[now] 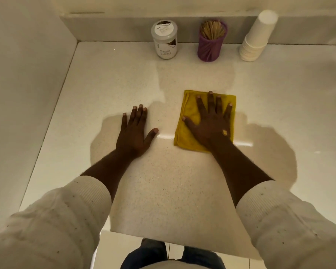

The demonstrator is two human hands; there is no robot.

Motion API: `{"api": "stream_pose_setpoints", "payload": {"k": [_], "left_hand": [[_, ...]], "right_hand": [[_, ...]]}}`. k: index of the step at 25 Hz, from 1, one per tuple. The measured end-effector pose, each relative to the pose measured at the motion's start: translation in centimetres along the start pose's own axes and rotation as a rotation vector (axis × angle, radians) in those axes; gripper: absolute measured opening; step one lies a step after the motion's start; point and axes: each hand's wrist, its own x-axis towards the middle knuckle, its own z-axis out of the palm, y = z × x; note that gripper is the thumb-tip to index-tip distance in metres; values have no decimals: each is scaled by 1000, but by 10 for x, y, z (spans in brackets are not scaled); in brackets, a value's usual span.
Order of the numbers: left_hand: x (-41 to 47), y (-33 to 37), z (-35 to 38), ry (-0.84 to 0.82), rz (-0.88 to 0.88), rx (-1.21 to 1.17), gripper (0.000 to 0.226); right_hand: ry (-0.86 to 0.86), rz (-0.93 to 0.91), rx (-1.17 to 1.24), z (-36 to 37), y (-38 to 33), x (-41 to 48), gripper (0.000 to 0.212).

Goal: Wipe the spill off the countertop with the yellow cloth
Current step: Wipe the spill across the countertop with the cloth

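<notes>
A folded yellow cloth (188, 121) lies flat on the pale speckled countertop (163, 191), a little right of centre. My right hand (211, 121) presses palm-down on the cloth with fingers spread, covering most of it. My left hand (134, 131) rests flat on the bare counter to the left of the cloth, fingers apart, holding nothing. A faint wet sheen (165, 135) shows on the counter between my hands; I cannot make out a distinct spill.
Along the back wall stand a white jar labelled Masala Extract (164, 40), a purple holder of wooden sticks (211, 42) and a leaning stack of white paper cups (257, 37). A wall (23, 84) borders the counter on the left. The front edge (182, 245) lies near my body.
</notes>
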Motion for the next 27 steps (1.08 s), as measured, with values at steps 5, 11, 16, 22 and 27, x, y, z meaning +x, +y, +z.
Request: {"api": "stream_pose_setpoints", "payload": {"k": [5, 11, 16, 22, 27], "left_hand": [[0, -3, 1, 27, 7, -90, 83], [-5, -2, -6, 149, 12, -295, 77], [-6, -1, -10, 158, 20, -308, 85], [-20, -12, -12, 118, 16, -163, 79], [-51, -70, -16, 92, -10, -56, 78]], "right_hand": [[5, -108, -6, 15, -45, 18, 95], [-8, -222, -1, 27, -94, -31, 94], [3, -297, -1, 41, -111, -102, 93], [-2, -203, -17, 34, -79, -130, 92], [-29, -75, -40, 28, -75, -105, 91]]}}
